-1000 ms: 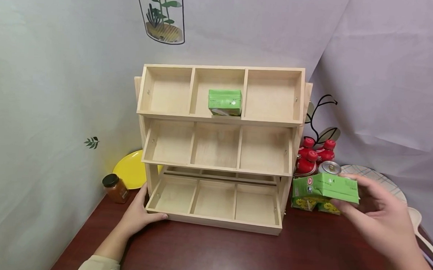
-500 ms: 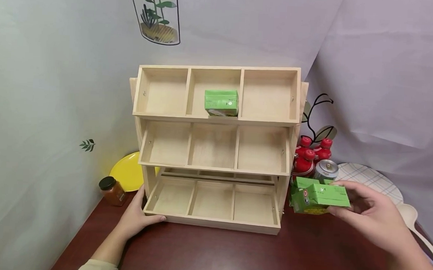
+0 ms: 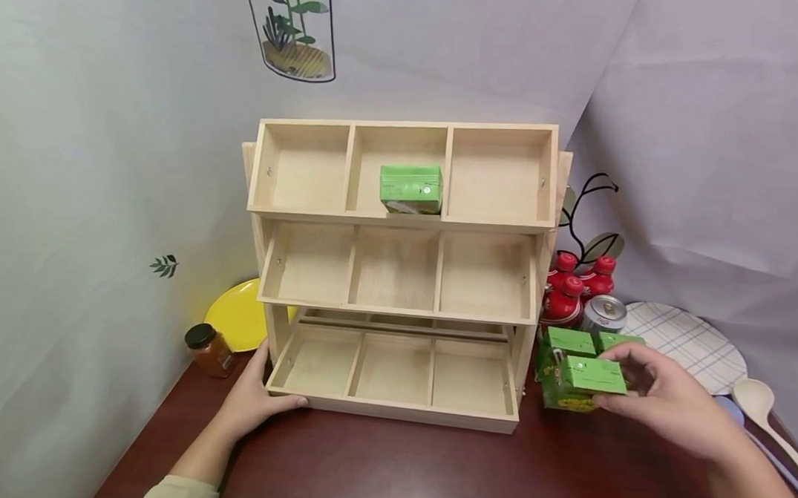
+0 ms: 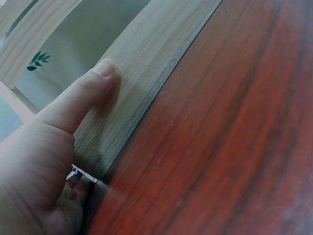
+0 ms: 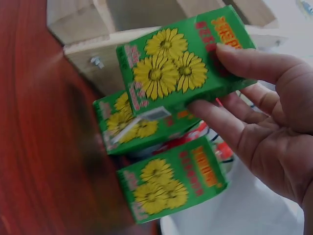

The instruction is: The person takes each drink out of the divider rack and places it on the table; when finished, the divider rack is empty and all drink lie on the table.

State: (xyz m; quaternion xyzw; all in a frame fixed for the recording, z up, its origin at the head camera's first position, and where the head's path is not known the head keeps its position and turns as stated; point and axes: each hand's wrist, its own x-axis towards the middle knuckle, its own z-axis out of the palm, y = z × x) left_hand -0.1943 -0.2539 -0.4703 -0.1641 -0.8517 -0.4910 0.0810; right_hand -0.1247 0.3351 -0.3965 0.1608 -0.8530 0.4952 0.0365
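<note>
My right hand (image 3: pixel 673 406) pinches a green drink carton (image 3: pixel 593 373) between thumb and fingers, at the lower right of the wooden rack. Yellow flowers cover the carton's front in the right wrist view. Two matching cartons, one of them a left carton (image 3: pixel 569 340) and the other a right carton (image 5: pixel 172 180), stand just behind it. My left hand (image 3: pixel 250 397) holds the bottom left corner of the three-tier wooden rack (image 3: pixel 400 222), thumb (image 4: pixel 105 68) on the front board, other fingers mostly hidden round the side. Another green carton (image 3: pixel 411 186) lies in the top middle compartment.
Red-capped bottles (image 3: pixel 562 304) and a silver can (image 3: pixel 604 315) stand behind the cartons. Farther right are a checked plate (image 3: pixel 689 340) and a pale spoon (image 3: pixel 756 402). On the left, a yellow plate (image 3: pixel 238 316) and a dark-lidded jar (image 3: pixel 210 352) sit beside the rack.
My right hand has moved down and left with the carton, which now stands more upright in front of the other two. The left hand stays on the rack's corner.
</note>
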